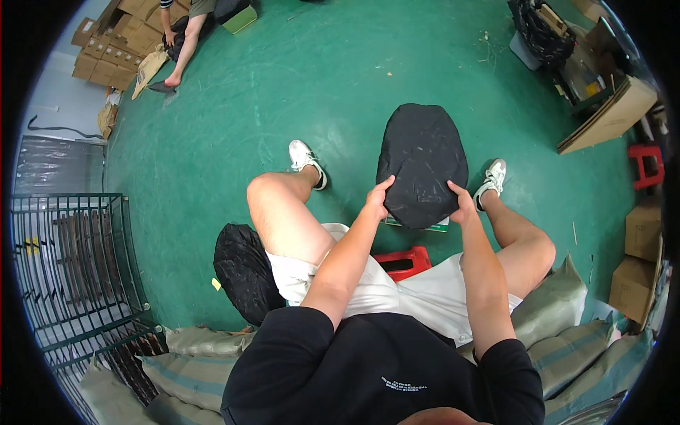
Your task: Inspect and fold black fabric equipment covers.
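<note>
A black oval bundle (423, 159) with a smooth, slightly creased fabric surface lies between my legs. My left hand (379, 199) grips its near left edge, thumb on top and the other fingers hidden underneath. On the near right edge my right hand (462, 202) holds it the same way. Under the bundle's near end shows a strip of a green and white box (442, 226). Closer to me, a red plastic stool (404, 265) is partly visible. Beside my left thigh rests another black, wrinkled bundle (244, 273).
Stuffed grey-green sacks (191, 379) lie around me on both sides. A dark metal rack (78, 262) stands at left. Cartons (641, 230) and a red stool (644, 167) are at right. Far left, another person's leg (188, 44) shows near stacked boxes (113, 53).
</note>
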`<state>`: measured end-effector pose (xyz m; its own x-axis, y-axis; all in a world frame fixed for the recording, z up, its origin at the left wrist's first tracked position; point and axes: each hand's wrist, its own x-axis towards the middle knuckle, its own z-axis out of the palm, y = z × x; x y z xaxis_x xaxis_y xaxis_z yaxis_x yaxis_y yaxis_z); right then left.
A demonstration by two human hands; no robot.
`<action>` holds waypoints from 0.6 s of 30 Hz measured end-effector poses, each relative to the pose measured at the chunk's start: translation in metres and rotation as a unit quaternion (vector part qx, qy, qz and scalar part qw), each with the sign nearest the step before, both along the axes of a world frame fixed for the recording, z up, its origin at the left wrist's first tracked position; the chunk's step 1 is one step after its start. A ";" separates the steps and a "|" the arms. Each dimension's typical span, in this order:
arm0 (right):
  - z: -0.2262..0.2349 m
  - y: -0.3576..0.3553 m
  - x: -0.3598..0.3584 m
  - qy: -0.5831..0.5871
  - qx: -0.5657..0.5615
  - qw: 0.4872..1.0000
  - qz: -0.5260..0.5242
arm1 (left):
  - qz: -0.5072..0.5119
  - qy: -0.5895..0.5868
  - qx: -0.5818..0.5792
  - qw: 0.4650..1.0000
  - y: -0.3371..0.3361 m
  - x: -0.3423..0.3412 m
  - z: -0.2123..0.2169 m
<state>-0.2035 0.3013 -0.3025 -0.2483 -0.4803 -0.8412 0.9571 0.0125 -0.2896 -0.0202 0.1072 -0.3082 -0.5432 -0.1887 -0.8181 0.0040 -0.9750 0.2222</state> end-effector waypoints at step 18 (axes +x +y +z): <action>0.020 0.001 -0.014 -0.031 -0.130 0.988 0.075 | 0.087 0.114 -0.018 0.989 0.012 -0.017 0.017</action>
